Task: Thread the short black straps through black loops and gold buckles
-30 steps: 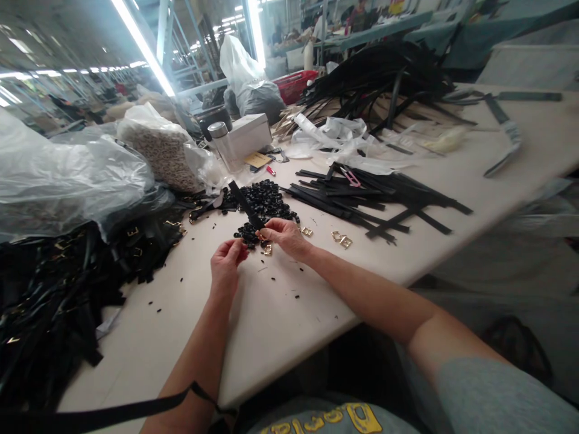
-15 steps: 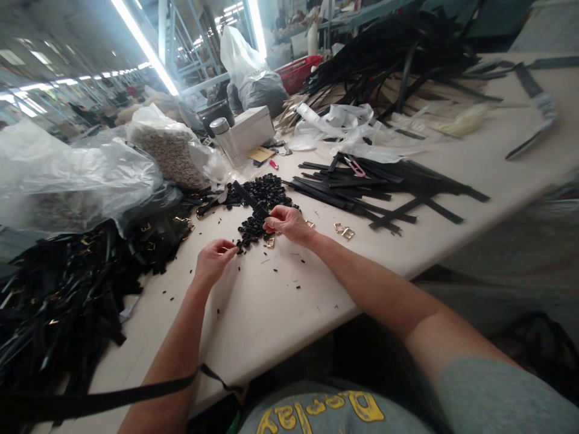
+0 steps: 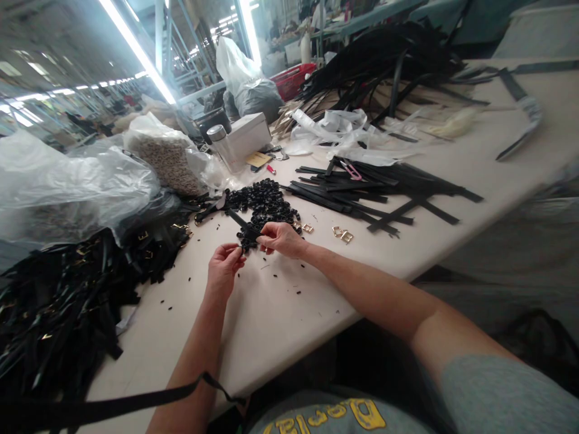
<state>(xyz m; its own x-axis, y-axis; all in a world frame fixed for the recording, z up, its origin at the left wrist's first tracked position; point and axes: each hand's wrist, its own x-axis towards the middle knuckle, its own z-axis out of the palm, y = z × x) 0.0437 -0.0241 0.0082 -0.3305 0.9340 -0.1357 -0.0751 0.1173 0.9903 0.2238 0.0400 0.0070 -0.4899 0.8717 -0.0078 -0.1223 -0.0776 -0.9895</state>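
Observation:
My right hand (image 3: 284, 240) is closed on a black strap (image 3: 242, 223), which slants up and away to the left over a heap of small black loops (image 3: 271, 204). A glint of gold metal shows just under its fingers. My left hand (image 3: 224, 265) is pinched at the near edge of the heap, close to my right fingertips. A small dark piece, seemingly one of the loops, shows at its fingertips, partly hidden. Gold buckles (image 3: 342, 234) lie on the table right of my right hand.
Black strips (image 3: 362, 187) lie in a pile at right, with pink snips (image 3: 351, 169) on top. Buckled black straps (image 3: 67, 295) are heaped at left beside plastic bags (image 3: 85, 187). Behind the loops stand a flask (image 3: 224, 147) and a white box (image 3: 251, 134).
My left hand has moved right and up, nearer to my right hand. My right hand has come slightly left and lower with the strap. The view has shifted a little.

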